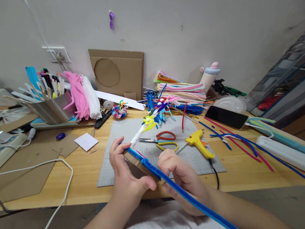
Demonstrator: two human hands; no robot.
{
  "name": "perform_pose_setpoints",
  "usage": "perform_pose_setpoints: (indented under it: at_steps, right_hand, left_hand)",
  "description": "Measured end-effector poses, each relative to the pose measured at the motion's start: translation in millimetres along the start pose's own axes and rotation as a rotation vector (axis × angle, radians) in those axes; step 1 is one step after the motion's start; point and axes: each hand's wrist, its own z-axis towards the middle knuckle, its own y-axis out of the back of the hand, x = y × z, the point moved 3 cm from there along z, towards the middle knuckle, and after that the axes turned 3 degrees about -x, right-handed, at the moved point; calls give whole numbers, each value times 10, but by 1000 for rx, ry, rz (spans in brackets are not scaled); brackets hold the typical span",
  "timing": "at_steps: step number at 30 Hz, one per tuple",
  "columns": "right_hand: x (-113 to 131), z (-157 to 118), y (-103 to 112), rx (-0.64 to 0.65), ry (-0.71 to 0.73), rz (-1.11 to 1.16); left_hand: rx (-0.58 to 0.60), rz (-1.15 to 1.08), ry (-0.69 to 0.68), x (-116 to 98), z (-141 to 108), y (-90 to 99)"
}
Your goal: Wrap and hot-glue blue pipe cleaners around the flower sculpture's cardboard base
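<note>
My left hand (125,172) grips a small cardboard piece (135,162) by its end, over the front edge of the table. Blue pipe cleaner (191,195) lines the cardboard's upper edge, and its long loose end runs down to the right. My right hand (185,183) is closed at the cardboard's right end, fingers curled around the pipe cleaner; its fingertips are partly hidden. Behind my left fingertips rises a white-wrapped stem (138,135) with a yellow flower (149,119) and other coloured flowers at its far end.
On the grey cutting mat (109,168) lie scissors (157,139) and a yellow glue gun (200,143). Pipe cleaner bundles (181,90) and a phone (226,116) are behind and right. A metal container (53,110) of sticks stands at left, near a white cable (71,175).
</note>
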Motion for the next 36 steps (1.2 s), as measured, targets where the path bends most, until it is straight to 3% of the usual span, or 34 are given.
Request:
perform_pose_setpoints:
  at_steps: [8, 10, 17, 24, 28, 31, 36]
  right_hand:
    - [60, 26, 20, -60, 111, -161]
    - [40, 2, 35, -72, 71, -151]
    - [-197, -55, 352, -377, -156, -202]
    - [-393, -107, 782, -275, -258, -439]
    - [-423, -183, 927, -252, -326, -612]
    - [-387, -204, 886, -244, -299, -597]
    - [-232, -140, 615, -132, -101, -584]
  left_hand:
    - [2, 28, 4, -25, -4, 6]
    - [1, 29, 8, -30, -3, 6]
    - [25, 19, 2, -61, -5, 25]
    - [40, 40, 25, -92, -14, 33]
    - [36, 49, 10, -101, -19, 33]
    - [29, 50, 9, -104, -22, 35]
    - [21, 52, 27, -107, -23, 27]
